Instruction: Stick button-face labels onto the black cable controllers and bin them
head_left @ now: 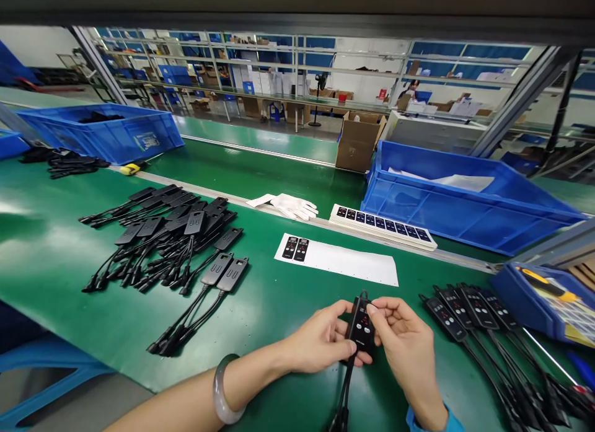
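The left hand is holding a black controller over the green table, near the label sheet. The right hand is pinching the controller's upper right edge

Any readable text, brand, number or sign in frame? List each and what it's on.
None reads clearly.
Held black device: small face print, too small.
White sheet, two labels: too small.
Stacked label sheets: too small.
Black devices at right: small print, unreadable.
Left blue bin: printed mark on its side, too blurred.
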The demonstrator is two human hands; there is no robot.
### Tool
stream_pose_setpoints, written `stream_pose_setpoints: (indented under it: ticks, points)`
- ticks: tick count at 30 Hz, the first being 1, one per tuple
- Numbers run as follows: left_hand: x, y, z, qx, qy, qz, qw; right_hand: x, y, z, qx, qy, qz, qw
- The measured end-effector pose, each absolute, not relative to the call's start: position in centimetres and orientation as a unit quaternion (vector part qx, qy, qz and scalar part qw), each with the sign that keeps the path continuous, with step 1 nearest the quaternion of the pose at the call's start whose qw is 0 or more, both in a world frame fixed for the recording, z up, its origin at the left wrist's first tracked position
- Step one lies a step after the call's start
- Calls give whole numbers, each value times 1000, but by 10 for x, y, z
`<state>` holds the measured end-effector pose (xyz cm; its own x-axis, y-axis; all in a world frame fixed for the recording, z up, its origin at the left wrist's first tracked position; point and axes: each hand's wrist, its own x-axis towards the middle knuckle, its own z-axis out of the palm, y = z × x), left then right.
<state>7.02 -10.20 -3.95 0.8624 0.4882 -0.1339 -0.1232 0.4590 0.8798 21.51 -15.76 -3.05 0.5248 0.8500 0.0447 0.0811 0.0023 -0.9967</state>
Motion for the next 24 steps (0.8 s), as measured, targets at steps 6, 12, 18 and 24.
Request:
stream_pose_setpoints:
  ticks: [6,12,18,24]
  points:
    - [69,-101,-44,477,186,184,839,223,-154,-32,-619,-377,343,598]
    - [69,-96,-37,413,208,165,871,229,-150,-44,-641,-452,338,521]
    - [71,-90,-38,374,253,209,867,213,-154,-48,-619,-519,397,436]
    - [72,-89,-36,391,262,227,853,214,-156,-44,-585,-520,430,450]
